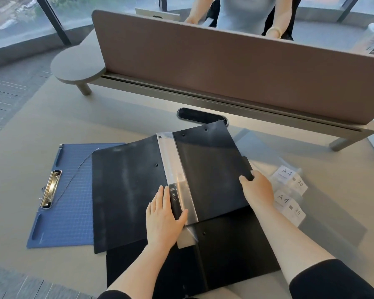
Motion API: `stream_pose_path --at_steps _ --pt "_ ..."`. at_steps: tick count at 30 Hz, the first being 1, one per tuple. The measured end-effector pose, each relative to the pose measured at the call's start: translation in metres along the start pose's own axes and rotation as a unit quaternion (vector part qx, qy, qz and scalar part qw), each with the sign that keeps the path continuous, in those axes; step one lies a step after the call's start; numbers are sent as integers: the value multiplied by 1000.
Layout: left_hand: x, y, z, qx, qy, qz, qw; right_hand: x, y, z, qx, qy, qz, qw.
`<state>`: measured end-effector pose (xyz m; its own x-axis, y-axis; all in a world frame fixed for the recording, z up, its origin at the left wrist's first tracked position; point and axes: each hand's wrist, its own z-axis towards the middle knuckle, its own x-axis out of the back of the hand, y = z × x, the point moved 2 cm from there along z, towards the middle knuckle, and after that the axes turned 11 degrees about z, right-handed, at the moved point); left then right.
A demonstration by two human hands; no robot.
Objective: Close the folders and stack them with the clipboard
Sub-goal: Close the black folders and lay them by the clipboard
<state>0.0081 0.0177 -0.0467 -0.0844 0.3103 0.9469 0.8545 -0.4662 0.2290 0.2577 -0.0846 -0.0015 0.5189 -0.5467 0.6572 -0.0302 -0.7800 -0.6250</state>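
The open black plastic folder with a clear spine strip (138, 190) looks light, thin and springy, with smooth covers likely to slide, so it is probably best taken by a cover's free edge while the spine is pinned. It lies spread on the beige bench (52, 117), overlapping a second open black folder (225, 251) nearer the camera and the blue grid-printed clipboard with a brass clip (73, 190) on the left. The left hand (163, 216) presses flat, fingers straight, beside the spine, while the right hand (257, 188) pinches the right cover's edge.
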Motion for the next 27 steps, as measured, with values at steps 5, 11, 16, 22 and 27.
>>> stream_pose_path --at_steps 5,11,16,22,27 --pt "13 1 0 30 -10 -41 999 7 -1 -8 10 -60 35 998" --pt "31 -10 3 56 -17 -108 992 17 -1 -20 12 -88 145 985" --pt "56 -18 9 103 15 -196 975 24 -3 -34 10 -99 242 965" --pt "109 -32 18 138 64 -334 930 21 -18 -53 25 -130 324 937" --pt "151 -38 9 110 86 -425 894 12 -40 -74 49 -162 392 904"
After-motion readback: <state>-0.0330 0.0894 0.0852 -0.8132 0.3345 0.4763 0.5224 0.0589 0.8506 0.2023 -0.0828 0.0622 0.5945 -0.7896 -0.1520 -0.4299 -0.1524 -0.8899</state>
